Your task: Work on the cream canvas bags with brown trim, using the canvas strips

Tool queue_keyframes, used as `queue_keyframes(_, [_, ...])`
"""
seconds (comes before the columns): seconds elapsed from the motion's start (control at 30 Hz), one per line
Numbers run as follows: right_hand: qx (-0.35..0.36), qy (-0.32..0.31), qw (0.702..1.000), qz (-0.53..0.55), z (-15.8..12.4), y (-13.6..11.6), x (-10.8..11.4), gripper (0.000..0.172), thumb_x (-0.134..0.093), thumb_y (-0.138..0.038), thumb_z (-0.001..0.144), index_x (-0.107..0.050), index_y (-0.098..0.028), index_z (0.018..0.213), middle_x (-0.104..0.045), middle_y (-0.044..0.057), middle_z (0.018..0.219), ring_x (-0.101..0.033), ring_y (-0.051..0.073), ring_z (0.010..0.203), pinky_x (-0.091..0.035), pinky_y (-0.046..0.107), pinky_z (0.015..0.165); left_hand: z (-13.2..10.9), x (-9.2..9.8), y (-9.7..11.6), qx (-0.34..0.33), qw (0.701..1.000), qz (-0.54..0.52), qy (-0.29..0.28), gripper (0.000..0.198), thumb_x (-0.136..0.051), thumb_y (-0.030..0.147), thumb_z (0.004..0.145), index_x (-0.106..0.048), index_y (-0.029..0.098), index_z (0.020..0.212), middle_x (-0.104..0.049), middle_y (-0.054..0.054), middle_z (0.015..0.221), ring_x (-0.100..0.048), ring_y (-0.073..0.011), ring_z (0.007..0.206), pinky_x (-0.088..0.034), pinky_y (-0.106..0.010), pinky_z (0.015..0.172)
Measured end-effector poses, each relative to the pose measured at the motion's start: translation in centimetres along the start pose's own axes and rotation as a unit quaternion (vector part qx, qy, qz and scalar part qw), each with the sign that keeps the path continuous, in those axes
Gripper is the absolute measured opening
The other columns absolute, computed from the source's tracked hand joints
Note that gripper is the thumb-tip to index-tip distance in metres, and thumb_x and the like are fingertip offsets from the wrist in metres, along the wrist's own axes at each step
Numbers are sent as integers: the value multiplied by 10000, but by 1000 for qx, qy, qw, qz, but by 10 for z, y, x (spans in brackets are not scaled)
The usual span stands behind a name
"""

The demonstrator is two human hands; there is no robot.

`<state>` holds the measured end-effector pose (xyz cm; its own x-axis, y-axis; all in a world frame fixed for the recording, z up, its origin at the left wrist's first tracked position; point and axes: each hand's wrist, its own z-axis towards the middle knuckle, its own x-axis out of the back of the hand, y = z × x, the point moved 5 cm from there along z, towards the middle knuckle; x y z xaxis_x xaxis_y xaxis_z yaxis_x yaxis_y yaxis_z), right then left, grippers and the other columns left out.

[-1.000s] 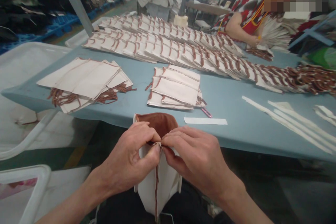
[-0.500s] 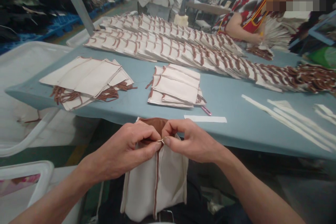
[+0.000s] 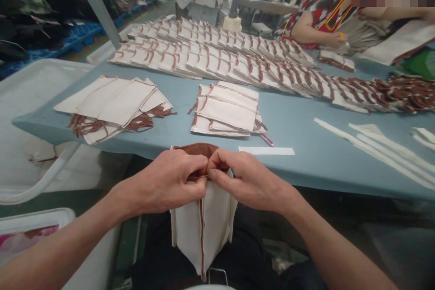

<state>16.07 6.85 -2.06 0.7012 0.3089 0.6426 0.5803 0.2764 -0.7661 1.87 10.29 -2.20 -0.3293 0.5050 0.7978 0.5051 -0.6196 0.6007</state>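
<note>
A cream fabric bag with a brown lining and a brown seam down its middle hangs over my lap at the table's front edge. My left hand is closed on the bag's top rim, just left of the seam. Pinching the same rim from the other side, my right hand almost touches the left one. The bag's mouth gapes behind my fingers and shows the brown inside. My fingertips hide the exact spot being gripped.
On the blue table lie a left bag stack, a middle bag stack, a white strip, a purple tool and pale strips. Long rows of bags lie behind. A co-worker's arm is at the back right.
Both hands have risen slightly with the bag, whose body has narrowed and tapers to a point below. The co-worker now holds out a cream piece at the right.
</note>
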Motion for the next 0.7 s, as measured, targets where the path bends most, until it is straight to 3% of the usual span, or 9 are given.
queue_keyframes(0.13, [25, 50, 997, 57, -5, 7, -3, 89, -574, -135, 866, -599, -186, 934, -687, 4, 849, -624, 153, 757, -446, 260, 709, -2, 1, -3, -7, 997, -76, 14, 165, -506, 151, 798, -466, 186, 642, -372, 89, 551, -328, -71, 491, -217, -229, 494])
queue_keyframes(0.27, [88, 95, 991, 18, -7, 6, -4, 123, -618, -98, 812, -632, -190, 893, -716, 16, 859, -649, 162, 774, -465, 267, 725, -5, 2, -9, 7, 990, -138, 16, 164, -500, 159, 806, -475, 185, 646, -365, 92, 565, -318, -66, 502, -242, -197, 479])
queue_keyframes(0.47, [178, 119, 975, -61, -5, 1, -7, 105, -609, -100, 933, -652, -188, 894, -780, 70, 928, -713, 197, 875, -521, 306, 834, -8, -5, -17, 53, 984, -171, 10, 161, -518, 181, 823, -507, 177, 663, -387, 89, 581, -324, -63, 513, -243, -183, 465])
queue_keyframes(0.7, [186, 124, 959, -175, -8, -2, -10, 176, -578, -145, 1002, -687, -173, 867, -806, 72, 901, -724, 209, 828, -501, 320, 782, -7, -10, -22, 89, 979, -184, -5, 156, -535, 202, 826, -510, 176, 674, -381, 89, 579, -316, -64, 518, -238, -180, 465])
